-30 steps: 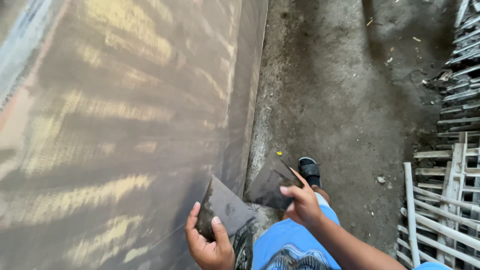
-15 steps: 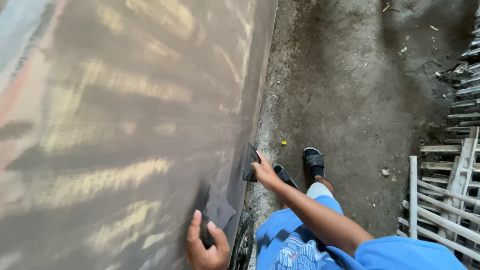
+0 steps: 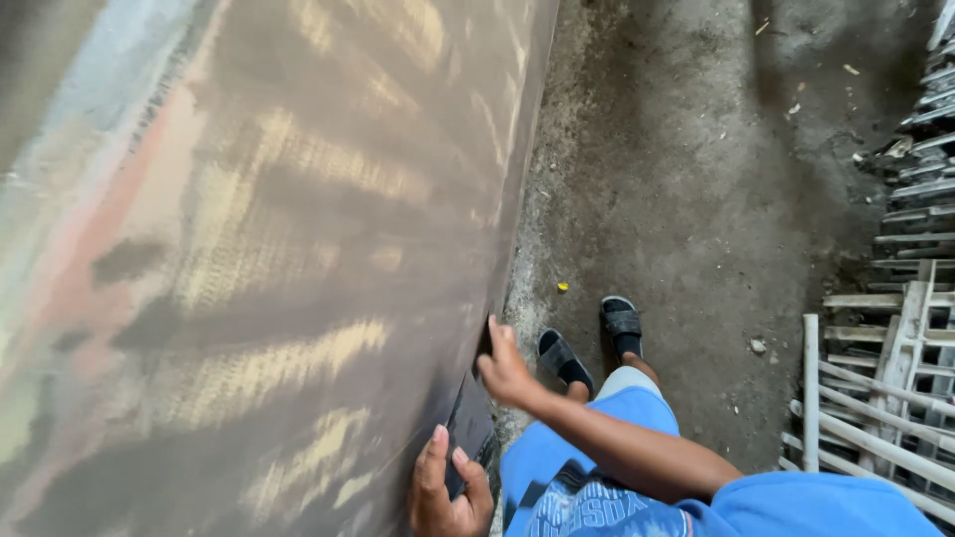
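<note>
Fitting, nearly seated: my left hand (image 3: 445,489) presses the dark sheet (image 3: 468,428) flat against the big panel (image 3: 249,268); my right hand (image 3: 504,363) pinches its upper edge. Final smoothing, I judge, remains.

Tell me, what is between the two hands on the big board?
In the head view, a dark sheet lies flat on the board, running from the left hand up toward the right hand.
</note>
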